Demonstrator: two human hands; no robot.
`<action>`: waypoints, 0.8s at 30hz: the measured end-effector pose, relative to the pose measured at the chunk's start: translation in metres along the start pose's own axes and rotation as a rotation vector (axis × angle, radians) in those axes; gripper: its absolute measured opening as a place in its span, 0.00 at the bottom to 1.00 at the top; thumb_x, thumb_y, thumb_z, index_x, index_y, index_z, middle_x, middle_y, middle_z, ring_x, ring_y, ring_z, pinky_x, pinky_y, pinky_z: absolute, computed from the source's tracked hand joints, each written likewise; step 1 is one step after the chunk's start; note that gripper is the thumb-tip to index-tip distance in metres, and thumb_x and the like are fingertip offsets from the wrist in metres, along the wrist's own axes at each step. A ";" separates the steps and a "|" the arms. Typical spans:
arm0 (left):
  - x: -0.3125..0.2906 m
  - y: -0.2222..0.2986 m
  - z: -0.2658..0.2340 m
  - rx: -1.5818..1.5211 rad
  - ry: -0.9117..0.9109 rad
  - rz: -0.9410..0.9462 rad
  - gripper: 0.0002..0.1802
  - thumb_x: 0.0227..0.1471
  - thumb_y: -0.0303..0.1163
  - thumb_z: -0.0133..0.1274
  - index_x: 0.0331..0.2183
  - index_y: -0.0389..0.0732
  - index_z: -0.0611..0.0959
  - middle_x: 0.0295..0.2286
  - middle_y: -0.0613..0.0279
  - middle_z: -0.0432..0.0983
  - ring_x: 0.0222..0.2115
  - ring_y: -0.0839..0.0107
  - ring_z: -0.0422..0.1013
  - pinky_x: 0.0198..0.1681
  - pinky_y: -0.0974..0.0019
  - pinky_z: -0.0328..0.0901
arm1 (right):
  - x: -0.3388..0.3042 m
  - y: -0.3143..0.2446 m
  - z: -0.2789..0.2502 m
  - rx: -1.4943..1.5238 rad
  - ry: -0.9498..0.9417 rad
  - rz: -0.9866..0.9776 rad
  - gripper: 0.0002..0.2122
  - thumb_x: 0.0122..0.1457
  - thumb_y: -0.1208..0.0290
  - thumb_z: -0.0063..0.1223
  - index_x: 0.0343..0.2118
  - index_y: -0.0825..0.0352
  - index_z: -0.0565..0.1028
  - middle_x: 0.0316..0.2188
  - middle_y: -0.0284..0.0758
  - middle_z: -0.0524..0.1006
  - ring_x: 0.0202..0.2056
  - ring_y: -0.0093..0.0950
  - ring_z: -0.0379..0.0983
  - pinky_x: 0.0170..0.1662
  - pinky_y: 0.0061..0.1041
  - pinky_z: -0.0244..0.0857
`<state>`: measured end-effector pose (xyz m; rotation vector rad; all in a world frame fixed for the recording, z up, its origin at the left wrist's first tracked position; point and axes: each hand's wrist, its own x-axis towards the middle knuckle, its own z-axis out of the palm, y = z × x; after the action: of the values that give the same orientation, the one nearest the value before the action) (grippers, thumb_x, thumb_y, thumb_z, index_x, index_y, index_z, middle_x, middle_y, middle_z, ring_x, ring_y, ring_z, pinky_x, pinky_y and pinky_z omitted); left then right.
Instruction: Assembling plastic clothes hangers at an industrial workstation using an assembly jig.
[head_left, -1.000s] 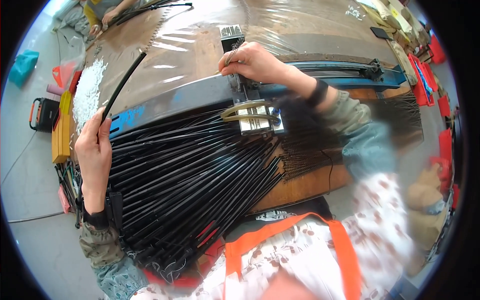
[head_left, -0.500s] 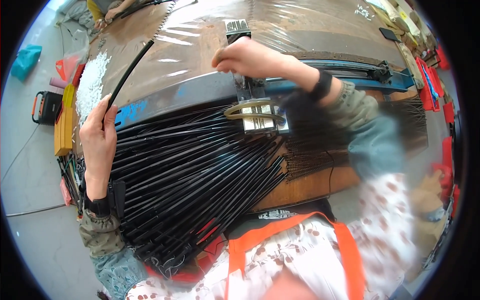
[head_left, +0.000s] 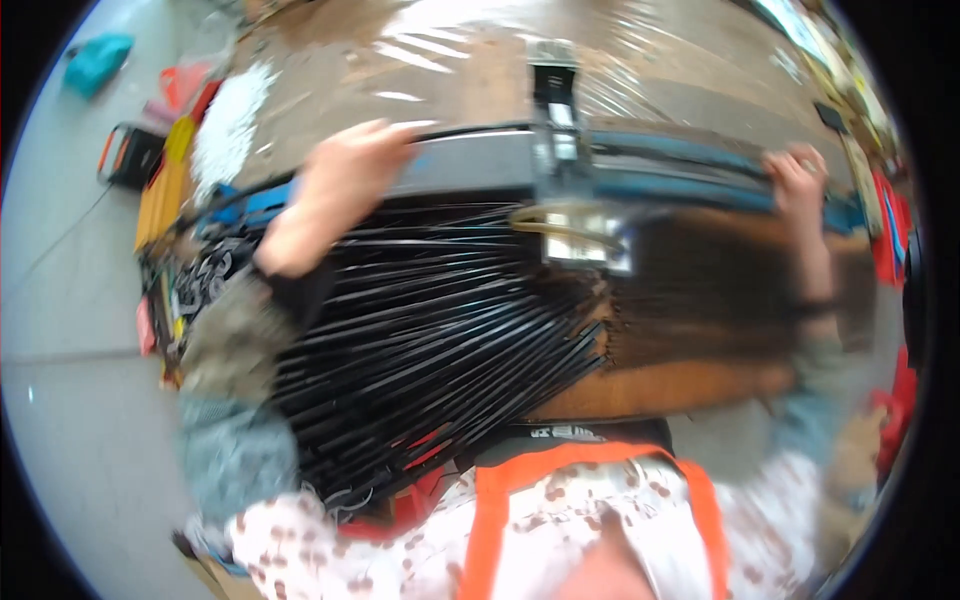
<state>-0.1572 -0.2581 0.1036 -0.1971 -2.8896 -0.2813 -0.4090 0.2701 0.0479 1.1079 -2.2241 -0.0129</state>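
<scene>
Both your hands were on the long bar, above the black rods.

Your left hand [head_left: 340, 190] lay with fingers curled over the bar [head_left: 480, 165]; your right hand [head_left: 800, 185] gripped its far end (blurred, so I cannot tell how tightly). The rods [head_left: 420, 340] fanned out below, across the table [head_left: 640, 385].

Clear plastic sheeting [head_left: 560, 50] covers the brown tabletop [head_left: 690, 385]. On the grey floor [head_left: 70, 400] to the left lie a teal bag [head_left: 97, 60], a black-and-orange case [head_left: 130, 155], a long yellow box [head_left: 163, 195] and a heap of small white pieces [head_left: 228, 125]. Red items [head_left: 888, 235] blur along the right edge.
</scene>
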 end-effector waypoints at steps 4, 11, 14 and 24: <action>0.058 0.026 0.069 -0.035 0.066 0.197 0.09 0.58 0.36 0.53 0.34 0.40 0.78 0.29 0.52 0.77 0.33 0.50 0.76 0.34 0.53 0.71 | -0.038 0.034 0.004 0.107 -0.062 0.067 0.03 0.55 0.81 0.50 0.31 0.68 0.75 0.29 0.39 0.76 0.37 0.39 0.71 0.52 0.36 0.61; 0.052 0.031 0.080 -0.063 -0.003 0.017 0.15 0.60 0.42 0.52 0.30 0.39 0.77 0.27 0.52 0.78 0.31 0.49 0.76 0.36 0.51 0.70 | -0.042 0.024 0.020 0.170 -0.077 0.157 0.02 0.58 0.78 0.54 0.33 0.69 0.75 0.29 0.41 0.72 0.37 0.40 0.69 0.48 0.37 0.61; 0.058 0.036 0.085 -0.157 0.092 0.021 0.13 0.57 0.39 0.55 0.28 0.39 0.80 0.27 0.53 0.78 0.31 0.50 0.76 0.36 0.53 0.70 | -0.035 0.020 0.021 0.220 -0.033 0.220 0.02 0.58 0.78 0.54 0.33 0.69 0.75 0.29 0.41 0.72 0.37 0.41 0.69 0.46 0.37 0.62; 0.062 0.040 0.090 -0.268 0.112 0.046 0.12 0.56 0.38 0.57 0.29 0.38 0.81 0.29 0.52 0.78 0.31 0.49 0.75 0.35 0.54 0.70 | -0.029 -0.020 0.002 0.099 0.051 0.007 0.11 0.57 0.79 0.56 0.44 0.66 0.79 0.42 0.39 0.79 0.50 0.40 0.71 0.58 0.37 0.57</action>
<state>-0.2302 -0.1942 0.0390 -0.2831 -2.7242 -0.6496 -0.3835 0.2778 0.0249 1.1404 -2.2033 0.1282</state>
